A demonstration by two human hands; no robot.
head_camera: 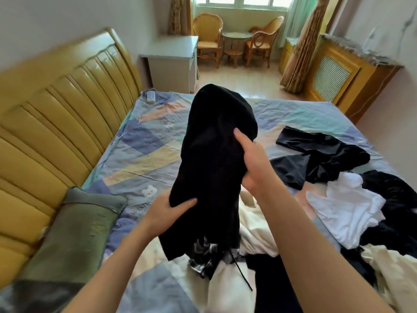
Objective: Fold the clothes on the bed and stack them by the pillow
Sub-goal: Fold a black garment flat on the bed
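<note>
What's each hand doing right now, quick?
Left hand: grips the lower edge of the black garment.
Right hand: grips the same black garment higher up, lifted above the bed.

Both bare forearms reach forward from the lower edge of the view, wrists raised. The left hand [168,211] sits lower and nearer the body — its thumb lies across the front of a black garment [214,159], with the fingers hidden behind the cloth, pinching its lower edge. The right hand [252,161] is higher and further out — thumb pointing up against the fabric, fingers curled round the bunched cloth behind it.
</note>
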